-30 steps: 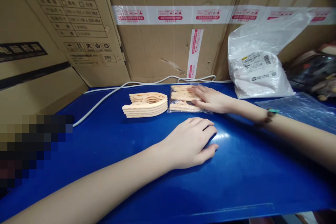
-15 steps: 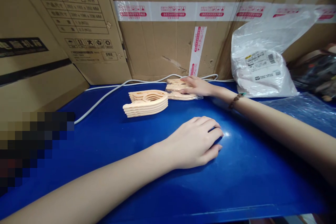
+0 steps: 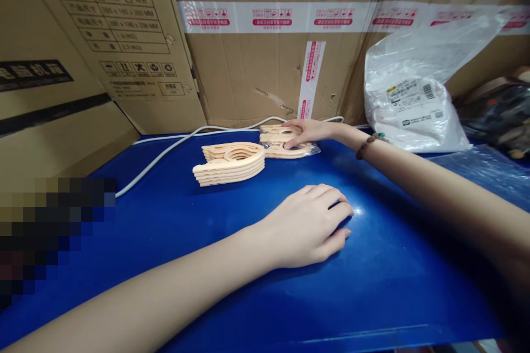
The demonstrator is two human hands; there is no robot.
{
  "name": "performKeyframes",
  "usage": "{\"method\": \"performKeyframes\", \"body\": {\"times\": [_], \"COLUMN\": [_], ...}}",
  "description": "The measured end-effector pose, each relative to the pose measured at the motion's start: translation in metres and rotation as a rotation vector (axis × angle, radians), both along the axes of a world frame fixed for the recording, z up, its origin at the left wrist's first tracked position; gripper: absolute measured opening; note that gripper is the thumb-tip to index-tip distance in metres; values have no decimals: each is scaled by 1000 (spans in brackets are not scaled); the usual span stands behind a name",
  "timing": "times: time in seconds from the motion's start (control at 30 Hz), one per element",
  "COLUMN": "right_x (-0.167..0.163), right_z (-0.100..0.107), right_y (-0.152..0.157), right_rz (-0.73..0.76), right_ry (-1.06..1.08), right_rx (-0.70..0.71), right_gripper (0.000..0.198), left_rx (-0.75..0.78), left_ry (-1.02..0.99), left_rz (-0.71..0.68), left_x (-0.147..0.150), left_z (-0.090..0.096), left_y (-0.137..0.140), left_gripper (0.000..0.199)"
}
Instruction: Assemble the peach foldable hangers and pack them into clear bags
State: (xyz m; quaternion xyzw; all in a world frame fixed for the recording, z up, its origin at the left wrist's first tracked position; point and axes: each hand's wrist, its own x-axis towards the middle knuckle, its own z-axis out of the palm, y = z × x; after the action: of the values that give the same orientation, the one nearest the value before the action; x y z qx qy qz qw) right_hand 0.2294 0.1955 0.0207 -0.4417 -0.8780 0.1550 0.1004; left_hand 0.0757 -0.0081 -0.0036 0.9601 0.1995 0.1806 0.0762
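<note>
My left hand (image 3: 310,226) rests palm down on the blue tabletop (image 3: 256,309), fingers loosely bent and apart, with nothing in it. Farther back, my right hand (image 3: 317,131) lies over a peach plastic folding hanger (image 3: 269,138) in clear film. Its thumb and fingers are spread across the hanger, touching the top; the far fingertips are partly hidden. Just left of this wrapped hanger is a neat stack of several peach folding hangers (image 3: 232,164), lying flat.
A white cable (image 3: 161,162) runs along the back of the table. Large cardboard boxes (image 3: 248,71) stand behind and at the left. A white plastic parcel bag (image 3: 414,110) sits at the back right, beside clear plastic film (image 3: 484,168).
My right hand has shifted slightly on the wrapped hanger, its thumb now nearer the front part, and more of the film shows. My left hand and the stack have stayed put.
</note>
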Motion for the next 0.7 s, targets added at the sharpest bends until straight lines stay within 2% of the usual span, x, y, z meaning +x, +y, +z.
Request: {"method": "performKeyframes", "body": {"times": [0.47, 0.53, 0.7], "right_x": [-1, 0, 5], "right_z": [-2, 0, 16], "right_y": [-8, -11, -26], "right_rz": [21, 22, -31], "right_ry": [15, 49, 181], "right_rx": [151, 186, 325], "right_gripper": [95, 88, 52], "left_rx": [-4, -4, -2], "left_ry": [4, 2, 0], "left_rz": [5, 6, 16], "left_x": [-2, -3, -3], "left_z": [0, 0, 1], "left_y": [0, -1, -1], "left_gripper": [26, 26, 25]}}
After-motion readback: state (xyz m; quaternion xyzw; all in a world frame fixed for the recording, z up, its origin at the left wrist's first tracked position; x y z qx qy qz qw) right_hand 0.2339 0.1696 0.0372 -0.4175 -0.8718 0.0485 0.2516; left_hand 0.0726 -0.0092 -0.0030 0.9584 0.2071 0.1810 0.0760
